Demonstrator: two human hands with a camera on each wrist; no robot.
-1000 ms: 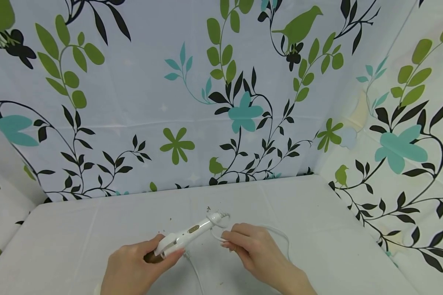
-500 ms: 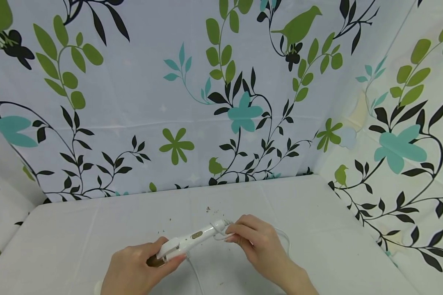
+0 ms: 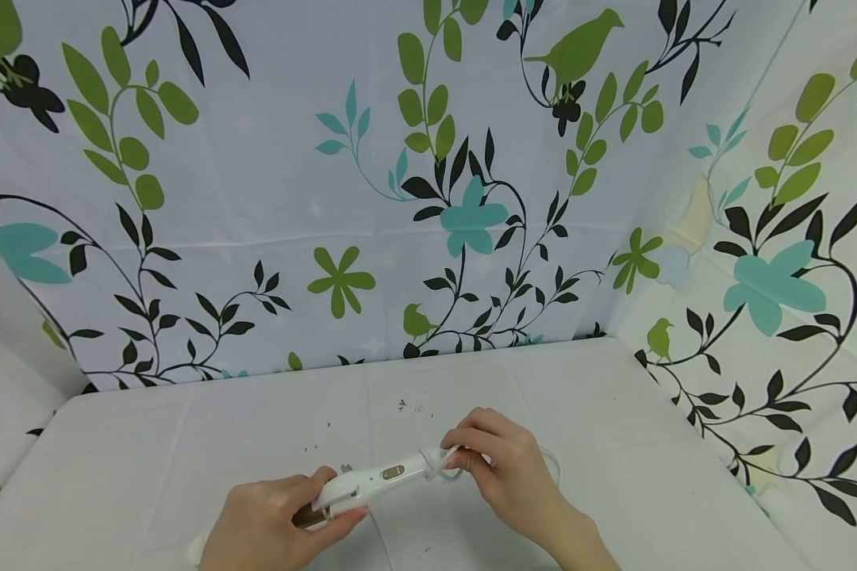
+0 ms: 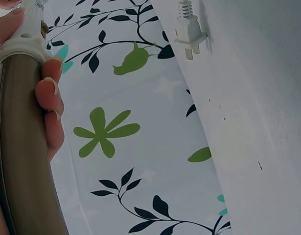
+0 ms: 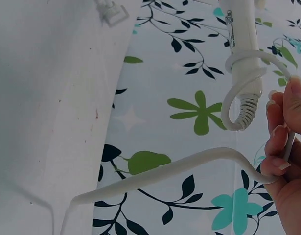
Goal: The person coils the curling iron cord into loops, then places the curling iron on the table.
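Observation:
My left hand (image 3: 271, 519) grips a white hair curling iron (image 3: 374, 484) by its brown barrel (image 4: 25, 142), with the handle angled up to the right. White cord (image 5: 160, 176) loops around the handle's tail end, just above the ribbed cord sleeve (image 5: 248, 110). My right hand (image 3: 507, 476) pinches the cord between thumb and fingers beside that end. From there the cord runs through the curled fingers and droops toward the table, as the right wrist view shows.
The cord's two-pin plug (image 4: 188, 29) lies on the white table (image 3: 207, 444) behind the iron. Small brown crumbs (image 3: 402, 405) are scattered farther back. A leaf-patterned cloth (image 3: 257, 182) stands behind the table and along its sides.
My right hand has moved up and right, carrying the cord around the handle's end, where the loops now sit closer. The iron has shifted slightly right and down, tilting flatter; the plug shows behind it.

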